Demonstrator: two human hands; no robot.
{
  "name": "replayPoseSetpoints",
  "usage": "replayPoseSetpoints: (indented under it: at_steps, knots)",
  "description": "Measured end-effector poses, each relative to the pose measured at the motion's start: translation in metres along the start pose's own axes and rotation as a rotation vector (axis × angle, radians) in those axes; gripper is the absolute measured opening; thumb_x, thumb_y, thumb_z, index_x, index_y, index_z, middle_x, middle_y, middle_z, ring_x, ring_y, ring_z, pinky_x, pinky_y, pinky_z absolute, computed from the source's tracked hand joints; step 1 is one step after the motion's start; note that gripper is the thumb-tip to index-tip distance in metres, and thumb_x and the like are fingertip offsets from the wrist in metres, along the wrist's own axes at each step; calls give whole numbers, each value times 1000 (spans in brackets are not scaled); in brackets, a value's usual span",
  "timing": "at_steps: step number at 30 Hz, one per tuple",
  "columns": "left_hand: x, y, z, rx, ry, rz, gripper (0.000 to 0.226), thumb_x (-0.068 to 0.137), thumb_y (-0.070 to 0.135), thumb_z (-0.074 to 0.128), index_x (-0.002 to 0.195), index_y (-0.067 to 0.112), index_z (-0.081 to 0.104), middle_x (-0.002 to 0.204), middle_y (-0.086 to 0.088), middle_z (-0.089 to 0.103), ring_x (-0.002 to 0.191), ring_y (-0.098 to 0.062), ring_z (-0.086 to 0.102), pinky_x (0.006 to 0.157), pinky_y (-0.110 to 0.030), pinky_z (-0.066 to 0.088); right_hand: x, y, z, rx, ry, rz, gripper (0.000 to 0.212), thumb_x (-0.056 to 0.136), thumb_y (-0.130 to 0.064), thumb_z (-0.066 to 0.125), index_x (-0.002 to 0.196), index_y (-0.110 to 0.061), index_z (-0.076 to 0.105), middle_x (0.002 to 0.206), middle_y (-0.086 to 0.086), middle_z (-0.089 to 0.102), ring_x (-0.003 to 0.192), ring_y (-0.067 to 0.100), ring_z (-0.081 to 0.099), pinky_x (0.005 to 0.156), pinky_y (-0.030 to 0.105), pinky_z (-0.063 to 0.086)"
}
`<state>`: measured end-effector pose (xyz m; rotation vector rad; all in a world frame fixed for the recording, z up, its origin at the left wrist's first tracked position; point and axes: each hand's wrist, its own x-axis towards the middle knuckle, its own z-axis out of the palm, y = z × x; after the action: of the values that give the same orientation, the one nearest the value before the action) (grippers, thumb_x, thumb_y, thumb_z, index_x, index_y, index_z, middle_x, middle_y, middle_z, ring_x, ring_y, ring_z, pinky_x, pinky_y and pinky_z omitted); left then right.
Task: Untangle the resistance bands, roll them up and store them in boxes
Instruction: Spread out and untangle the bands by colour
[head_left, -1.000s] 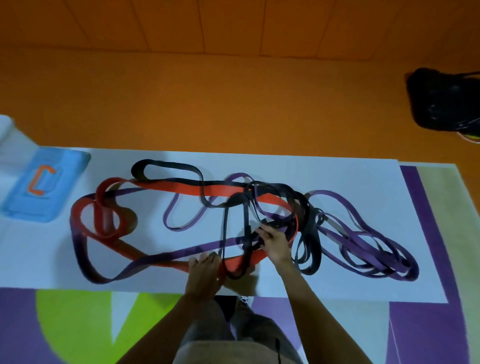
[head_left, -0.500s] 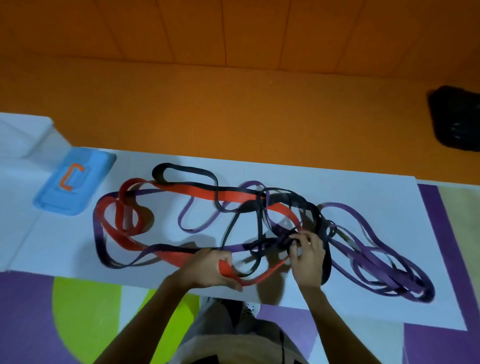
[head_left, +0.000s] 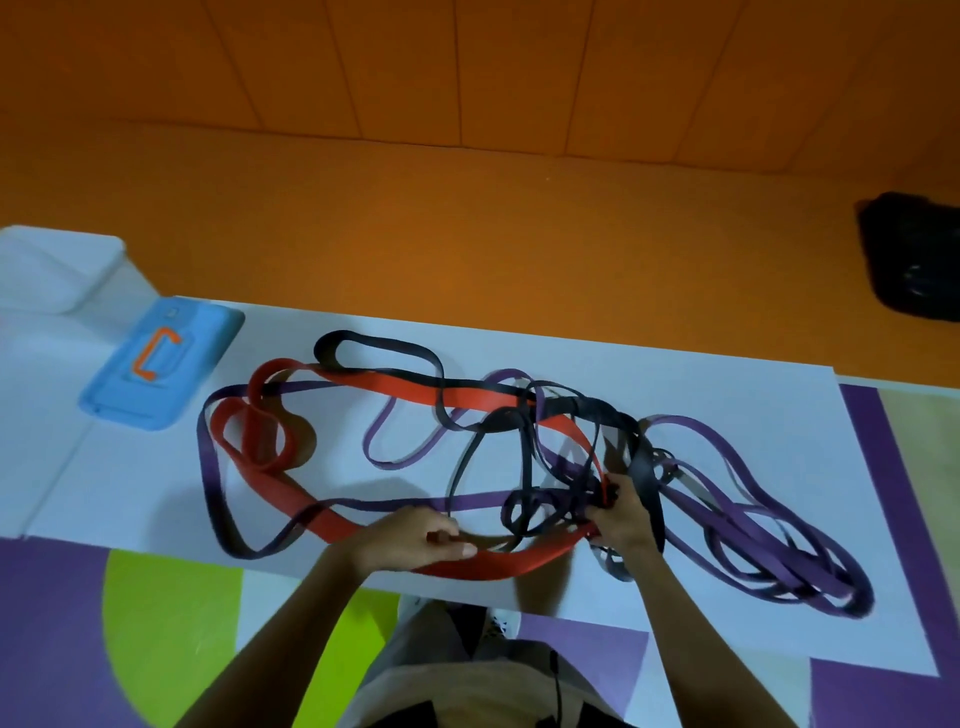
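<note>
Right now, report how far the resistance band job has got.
Done: nothing; no band is rolled or boxed. The wide red rubber band, narrow black band and thin purple bands lie tangled on the white sheet. In hand: the left hand grips the red band's near stretch, the right hand pinches the knot of crossing bands. Left: separating each, rolling, and storing; the blue plastic case with orange handle sits apart.

L grip (head_left: 413, 538) + R grip (head_left: 621, 514), fingers curled, palms down, forearms fwd.
</note>
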<state>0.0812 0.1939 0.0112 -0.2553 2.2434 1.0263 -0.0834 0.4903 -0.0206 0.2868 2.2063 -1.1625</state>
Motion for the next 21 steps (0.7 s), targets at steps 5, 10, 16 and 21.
replayPoseSetpoints:
  at_steps: [5,10,16,21]
  knots:
    - [18,8,23,151,35,-66,34,102,49,60,91,23,79,94,1,75,77,-6,61,72,-28,44,-2,10,-10,-9,159,-36,41,95,7,63,134,-5,57,111,15,68,100,36,67,86,38,55]
    - [38,24,47,188,156,-348,84,77,77,73,135,17,63,136,-5,66,119,-24,65,87,-33,50,-3,19,-8,-62,274,-80,29,101,2,58,130,-1,64,117,30,63,93,41,65,89,48,55]
    - [69,38,62,38,392,-436,90,87,69,69,155,23,34,163,-10,28,146,-37,35,112,-56,40,-9,19,-7,16,251,-70,44,92,-2,69,134,-12,64,119,23,65,99,36,69,97,51,57]
    - [87,67,56,-42,663,-279,50,105,61,42,132,25,64,138,2,57,131,-23,49,107,-46,37,-24,11,-6,68,40,-208,52,90,8,69,130,-26,64,125,8,63,108,21,69,95,39,61]
